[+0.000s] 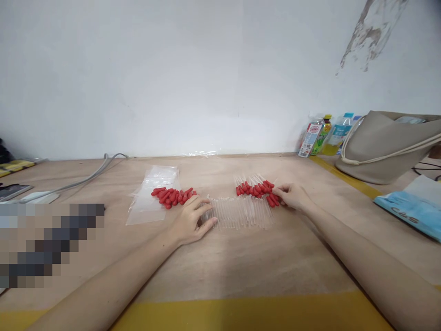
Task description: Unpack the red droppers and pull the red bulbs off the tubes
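Note:
My left hand (195, 218) rests over the left end of a row of clear thin tubes (241, 214), its thumb and fingers apart. Loose red rubber bulbs (172, 196) lie in a heap just beyond that hand, partly on clear plastic bags (148, 202). My right hand (289, 195) pinches at the right end of a second red group, droppers with red bulbs (255, 188) whose clear tubes point toward the wall. Its fingertips are closed at a red bulb there. A few red bulbs lie just below those fingertips.
A grey cable (86, 177) runs across the left side, near a phone (15, 191). Drink bottles (339, 133) and a carton (310, 138) stand by the wall at right. A beige bag (382, 147) and a blue tissue pack (409, 214) lie on the right. Yellow tape (241, 312) marks the front.

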A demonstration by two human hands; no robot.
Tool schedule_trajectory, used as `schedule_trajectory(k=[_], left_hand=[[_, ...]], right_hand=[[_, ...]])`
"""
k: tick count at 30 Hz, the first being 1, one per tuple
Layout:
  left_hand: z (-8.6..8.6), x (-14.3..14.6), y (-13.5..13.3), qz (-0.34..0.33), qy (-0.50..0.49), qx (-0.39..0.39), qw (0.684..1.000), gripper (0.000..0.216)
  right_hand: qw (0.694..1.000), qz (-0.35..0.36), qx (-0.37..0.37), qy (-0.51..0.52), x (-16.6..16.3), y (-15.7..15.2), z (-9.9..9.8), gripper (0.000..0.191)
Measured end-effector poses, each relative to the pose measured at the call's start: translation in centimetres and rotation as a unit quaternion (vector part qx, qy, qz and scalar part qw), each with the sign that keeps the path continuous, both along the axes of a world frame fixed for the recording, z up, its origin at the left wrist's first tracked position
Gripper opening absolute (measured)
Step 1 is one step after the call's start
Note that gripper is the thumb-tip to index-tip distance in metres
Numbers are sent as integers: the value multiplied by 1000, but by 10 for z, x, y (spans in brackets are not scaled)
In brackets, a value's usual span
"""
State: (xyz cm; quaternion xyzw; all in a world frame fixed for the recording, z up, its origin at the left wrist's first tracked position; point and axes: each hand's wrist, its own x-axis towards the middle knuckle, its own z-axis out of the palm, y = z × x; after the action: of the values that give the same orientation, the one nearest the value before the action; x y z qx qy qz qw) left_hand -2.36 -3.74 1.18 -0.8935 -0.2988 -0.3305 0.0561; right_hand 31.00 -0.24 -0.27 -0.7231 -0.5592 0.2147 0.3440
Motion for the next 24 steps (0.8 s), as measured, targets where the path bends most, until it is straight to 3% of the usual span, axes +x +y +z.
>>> schedule_trajectory(k=[6, 14, 19, 24], left_hand=[[-3, -1, 2, 4, 29, -5, 1000, 28], [-1, -3, 2, 16, 36, -8, 999, 25], [-1, -4, 5, 20, 34, -3, 999, 24], [-2, -3, 5, 26, 39, 7, 999, 28]], right_hand=[[994, -74, 45, -67, 9, 10, 0, 25], [995, -79, -22, -58, 7, 40, 9, 40], [997, -50, -18, -64, 0, 43, 10, 27], [994, -60, 41, -82, -10, 35, 18, 20]])
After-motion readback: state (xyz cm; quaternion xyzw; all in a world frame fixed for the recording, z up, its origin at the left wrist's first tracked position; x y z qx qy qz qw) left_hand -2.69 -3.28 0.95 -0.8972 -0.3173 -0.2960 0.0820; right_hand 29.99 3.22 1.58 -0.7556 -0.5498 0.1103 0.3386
